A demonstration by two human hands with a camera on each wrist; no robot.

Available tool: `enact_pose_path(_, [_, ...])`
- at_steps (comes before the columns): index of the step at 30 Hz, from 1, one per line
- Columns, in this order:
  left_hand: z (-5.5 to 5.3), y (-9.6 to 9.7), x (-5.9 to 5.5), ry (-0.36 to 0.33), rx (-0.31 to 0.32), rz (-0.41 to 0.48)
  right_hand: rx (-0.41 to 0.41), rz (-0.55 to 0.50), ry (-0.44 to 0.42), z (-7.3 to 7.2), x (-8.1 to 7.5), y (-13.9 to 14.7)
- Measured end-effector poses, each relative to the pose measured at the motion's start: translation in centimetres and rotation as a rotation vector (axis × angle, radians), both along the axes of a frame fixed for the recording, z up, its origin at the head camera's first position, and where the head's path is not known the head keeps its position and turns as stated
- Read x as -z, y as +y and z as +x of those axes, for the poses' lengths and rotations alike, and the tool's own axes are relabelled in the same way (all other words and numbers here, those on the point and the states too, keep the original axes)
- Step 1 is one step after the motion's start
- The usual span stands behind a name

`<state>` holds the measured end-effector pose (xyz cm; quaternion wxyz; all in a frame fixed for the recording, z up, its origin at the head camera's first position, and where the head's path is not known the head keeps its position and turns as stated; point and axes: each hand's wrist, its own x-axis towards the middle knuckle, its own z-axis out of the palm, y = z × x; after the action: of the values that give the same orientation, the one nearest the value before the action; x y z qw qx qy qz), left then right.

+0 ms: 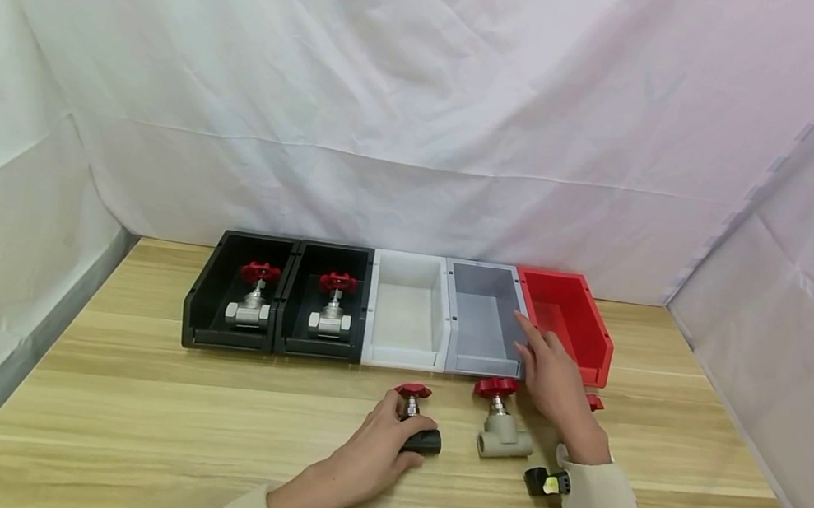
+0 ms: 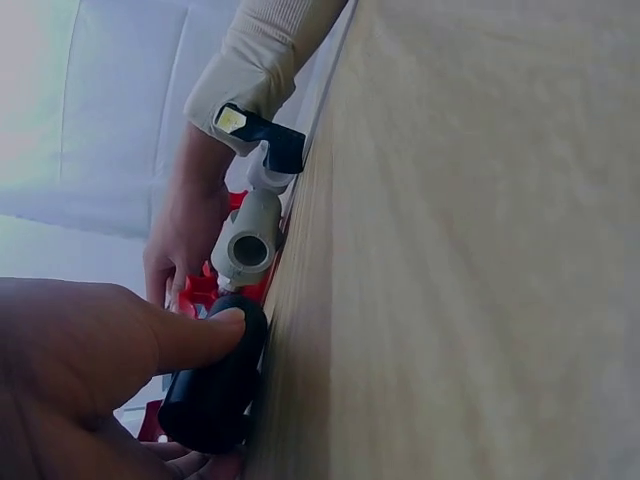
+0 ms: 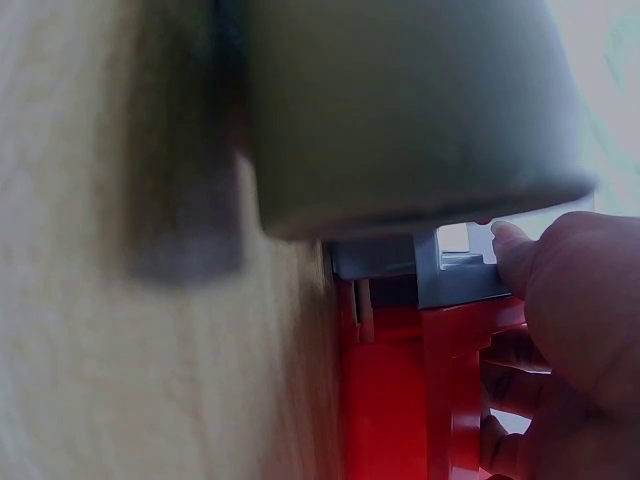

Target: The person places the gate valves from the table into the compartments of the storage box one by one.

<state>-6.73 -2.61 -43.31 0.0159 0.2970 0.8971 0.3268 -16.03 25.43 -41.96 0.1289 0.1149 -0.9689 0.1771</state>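
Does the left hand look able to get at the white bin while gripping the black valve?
Probably yes: the open-topped white bin stands just beyond the left hand and black valve, with only wood-grain tabletop visible between.

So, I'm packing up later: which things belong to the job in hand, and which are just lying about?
Likely the job:
black valve in the left hand
beige valve
two metal valves
five bins
partly hidden red handle

Apparently just around:
white cloth
black device at right cuff
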Motion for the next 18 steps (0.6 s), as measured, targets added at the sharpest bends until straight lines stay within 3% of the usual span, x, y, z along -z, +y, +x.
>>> enact_pose_path(13, [0.06,0.18,0.43,0.038,-0.023,0.059,-0.016,-0.016,0.019,0.09,0.06,0.02])
enact_pose_path(18, [0.15,0.24,0.22,0.018,-0.058,0.073,-0.016,-0.017,0.010,0.12,-0.05,-0.01])
